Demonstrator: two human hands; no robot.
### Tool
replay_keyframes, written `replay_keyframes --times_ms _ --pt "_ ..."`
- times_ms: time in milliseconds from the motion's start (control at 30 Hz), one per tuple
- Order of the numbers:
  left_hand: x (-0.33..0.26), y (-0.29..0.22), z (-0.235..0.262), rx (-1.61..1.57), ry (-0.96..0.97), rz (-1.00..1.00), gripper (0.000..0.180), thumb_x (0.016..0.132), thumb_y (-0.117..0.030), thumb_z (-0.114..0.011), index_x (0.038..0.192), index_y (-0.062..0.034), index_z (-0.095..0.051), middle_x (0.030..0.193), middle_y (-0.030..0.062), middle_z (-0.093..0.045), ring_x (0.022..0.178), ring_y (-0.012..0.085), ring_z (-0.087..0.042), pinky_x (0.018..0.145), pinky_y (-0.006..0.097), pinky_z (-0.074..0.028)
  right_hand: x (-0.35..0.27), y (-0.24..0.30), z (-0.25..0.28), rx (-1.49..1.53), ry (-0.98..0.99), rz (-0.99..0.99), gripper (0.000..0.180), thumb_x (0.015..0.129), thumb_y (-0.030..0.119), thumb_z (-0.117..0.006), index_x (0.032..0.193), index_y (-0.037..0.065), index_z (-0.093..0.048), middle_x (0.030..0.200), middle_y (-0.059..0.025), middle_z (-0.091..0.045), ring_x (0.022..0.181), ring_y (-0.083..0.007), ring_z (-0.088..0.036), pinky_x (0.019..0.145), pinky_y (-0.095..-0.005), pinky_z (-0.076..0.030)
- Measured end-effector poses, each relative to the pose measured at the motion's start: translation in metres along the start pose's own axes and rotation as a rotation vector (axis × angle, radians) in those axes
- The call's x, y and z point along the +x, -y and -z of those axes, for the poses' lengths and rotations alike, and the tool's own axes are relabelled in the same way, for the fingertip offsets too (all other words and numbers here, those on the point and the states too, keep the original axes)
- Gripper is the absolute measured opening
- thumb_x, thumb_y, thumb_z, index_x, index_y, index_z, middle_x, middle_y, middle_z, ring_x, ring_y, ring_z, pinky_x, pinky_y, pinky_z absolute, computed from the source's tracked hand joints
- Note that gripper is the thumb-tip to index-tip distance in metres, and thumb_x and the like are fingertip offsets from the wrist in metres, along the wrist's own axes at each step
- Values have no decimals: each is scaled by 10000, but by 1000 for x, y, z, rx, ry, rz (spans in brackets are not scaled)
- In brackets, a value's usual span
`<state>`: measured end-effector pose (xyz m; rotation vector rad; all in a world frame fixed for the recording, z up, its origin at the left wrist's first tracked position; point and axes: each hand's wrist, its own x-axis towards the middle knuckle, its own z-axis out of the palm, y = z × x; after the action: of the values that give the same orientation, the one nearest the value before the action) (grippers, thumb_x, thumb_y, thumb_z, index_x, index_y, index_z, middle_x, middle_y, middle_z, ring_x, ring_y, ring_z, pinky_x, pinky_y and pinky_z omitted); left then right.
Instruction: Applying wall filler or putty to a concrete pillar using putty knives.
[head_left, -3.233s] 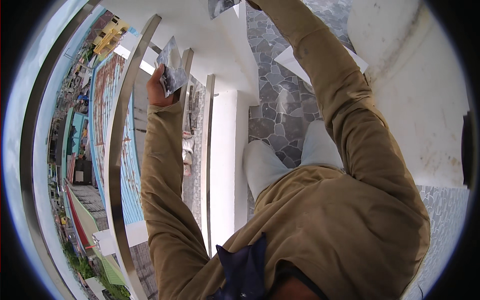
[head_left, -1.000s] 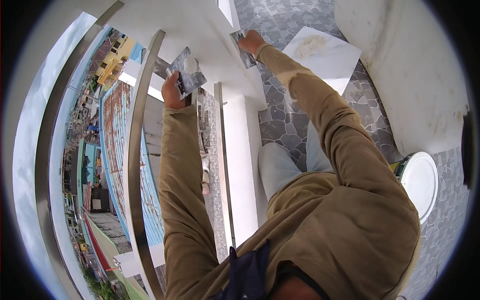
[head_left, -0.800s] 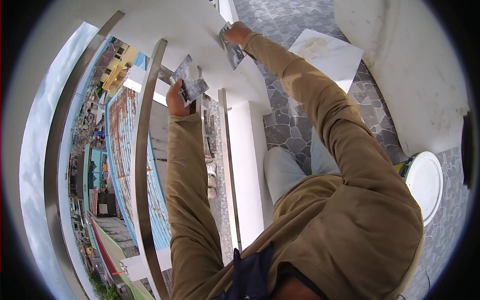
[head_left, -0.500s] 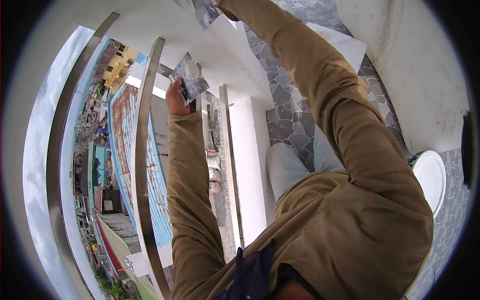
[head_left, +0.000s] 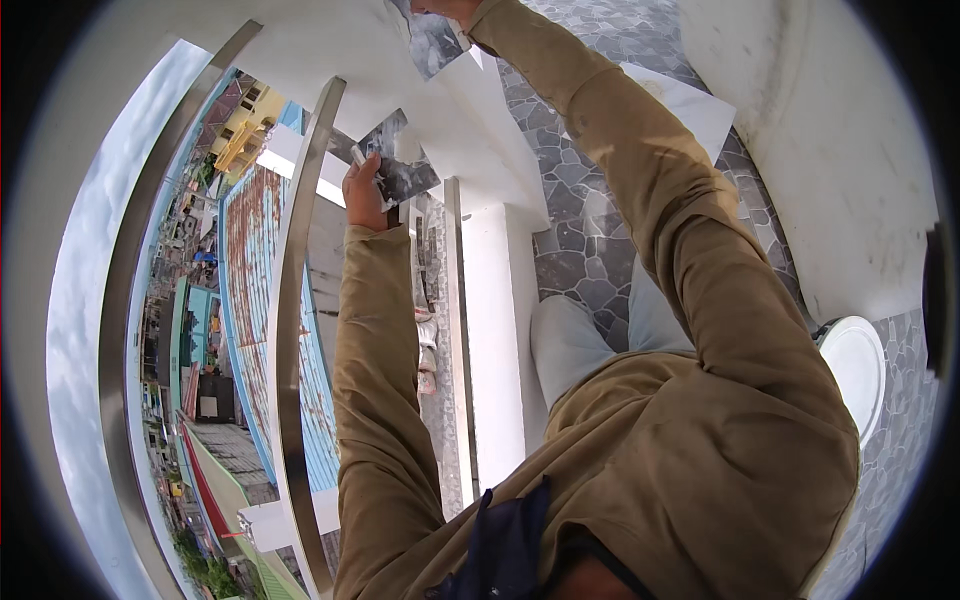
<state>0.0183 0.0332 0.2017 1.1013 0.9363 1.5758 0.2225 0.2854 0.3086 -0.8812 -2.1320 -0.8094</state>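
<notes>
My left hand (head_left: 365, 194) is closed around the edge of a flat, square grey metal plate (head_left: 402, 182) smeared with white. A lump of white putty (head_left: 408, 149) sits on the plate. Farther up, at the top edge of the view, my right hand (head_left: 452, 8) is partly cut off. Its fingers grip a metal putty blade (head_left: 432, 50), grey with white smears, which lies close against the white wall (head_left: 345, 40). Whether the blade touches the wall I cannot tell.
Metal rails (head_left: 291, 300) run along my left, with rooftops (head_left: 262, 230) far below beyond them. A white pillar (head_left: 495, 330) stands beside my legs. Stone-patterned floor (head_left: 580, 240) carries a white sheet (head_left: 690, 105). A white round lid (head_left: 853, 380) is at the right.
The putty blade in my right hand has moved slightly down and to the right. My left hand and the plate appear a little farther right, while the whole view has shifted slightly.
</notes>
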Motion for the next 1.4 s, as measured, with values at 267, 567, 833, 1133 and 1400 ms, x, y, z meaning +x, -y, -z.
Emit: replay_keyframes --times_ms 267,567,833,1133,1400 --pt "-39 -21 15 -485 155 398 184 930 -154 -437 867 7 -499 678 82 -542 407 105 -379 304 197 -295 -138 172 148 1016 -347 43 518 696 -106 -453 1176 60 -548 1122 -148 -584 1010 -295 -570 905 -390 -454" --pt "-31 -30 49 -488 380 109 172 919 -118 -451 981 26 -522 777 93 -601 430 102 -428 348 206 -315 -253 152 97 900 -121 -2 475 688 -128 -468 1127 30 -557 1034 -149 -614 922 -256 -604 826 -361 -501" --pt "-22 10 85 -277 -165 -52 229 879 -171 -536 1044 -13 -554 1024 73 -610 915 187 -603 793 313 -486 -412 180 -36 1577 526 -1525 174 707 111 -686 797 6 -580 730 -39 -552 610 -122 -518 508 -299 -423" --pt "-18 28 102 686 -71 -430 437 763 -50 -643 1144 103 -492 1002 165 -609 900 183 -602 802 267 -473 -367 233 -122 1816 611 -1720 218 699 21 -638 863 -102 -563 819 -155 -574 724 -207 -551 569 -374 -439" --pt "-34 18 101 613 -109 -440 557 713 -46 -688 1209 77 -468 1059 183 -596 985 212 -582 861 286 -452 -339 245 -131 1862 501 -1818 196 705 -12 -636 847 -103 -536 819 -143 -538 688 -223 -540 547 -388 -433"
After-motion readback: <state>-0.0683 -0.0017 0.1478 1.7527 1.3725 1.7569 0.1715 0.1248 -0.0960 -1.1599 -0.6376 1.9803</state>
